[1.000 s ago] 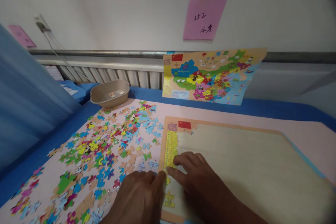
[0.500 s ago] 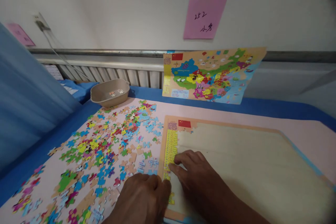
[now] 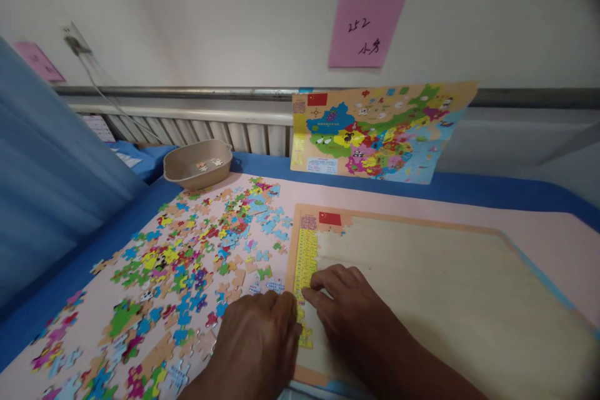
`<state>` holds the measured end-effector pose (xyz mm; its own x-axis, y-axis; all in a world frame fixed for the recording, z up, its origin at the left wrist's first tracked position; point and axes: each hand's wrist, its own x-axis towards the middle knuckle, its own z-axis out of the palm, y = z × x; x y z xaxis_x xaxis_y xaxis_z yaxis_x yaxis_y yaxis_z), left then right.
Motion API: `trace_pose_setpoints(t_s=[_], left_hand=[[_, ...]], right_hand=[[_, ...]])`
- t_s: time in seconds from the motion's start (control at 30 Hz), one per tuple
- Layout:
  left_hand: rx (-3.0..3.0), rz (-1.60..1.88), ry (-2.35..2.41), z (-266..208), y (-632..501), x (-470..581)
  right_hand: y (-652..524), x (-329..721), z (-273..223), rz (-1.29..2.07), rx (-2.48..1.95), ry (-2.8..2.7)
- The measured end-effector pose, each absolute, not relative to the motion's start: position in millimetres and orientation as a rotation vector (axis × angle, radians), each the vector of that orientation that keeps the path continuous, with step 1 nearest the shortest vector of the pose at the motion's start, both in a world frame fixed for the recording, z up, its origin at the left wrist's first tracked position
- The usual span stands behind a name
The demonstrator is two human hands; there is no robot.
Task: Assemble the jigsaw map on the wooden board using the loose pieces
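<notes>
A jigsaw board (image 3: 422,275) with an orange rim lies in front of me. Along its left side runs a strip of yellow puzzle pieces (image 3: 307,256). My right hand (image 3: 349,300) rests on the board, thumb and fingertips pressed together against the right edge of this strip. Over the board's left rim, my left hand (image 3: 260,337) is closed, its fingers curled down beside the strip. Its fingertips are mostly hidden, so I cannot make out what is in them. At the top left corner, flag pieces (image 3: 330,219) are fitted in.
Many loose puzzle pieces (image 3: 187,262) cover the pink sheet to the left. Behind them stands a beige basket (image 3: 199,178) holding a few pieces. A printed map picture (image 3: 375,134) leans against the wall rail (image 3: 197,92). A blue curtain (image 3: 56,181) hangs at far left.
My left hand has moved slightly up along the board's left rim. The lower yellow pieces have shifted up the strip. My right hand stays almost in place.
</notes>
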<state>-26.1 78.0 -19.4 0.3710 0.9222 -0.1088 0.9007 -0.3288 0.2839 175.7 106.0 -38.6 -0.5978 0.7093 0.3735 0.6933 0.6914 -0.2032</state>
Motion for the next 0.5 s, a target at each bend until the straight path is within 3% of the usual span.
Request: trace_pose_setpoints(t_s=[0.3,0.5], left_hand=[[2.361,0.301,1.502,-14.7,75.5,-33.1],[2.454,0.117,1.334,-16.8,68.1,-32.2]], right_hand=[[105.0,175.7,-35.1,0.048,-1.094,-2.474],[104.4,177.8,-39.5,0.078,-1.101,-2.467]])
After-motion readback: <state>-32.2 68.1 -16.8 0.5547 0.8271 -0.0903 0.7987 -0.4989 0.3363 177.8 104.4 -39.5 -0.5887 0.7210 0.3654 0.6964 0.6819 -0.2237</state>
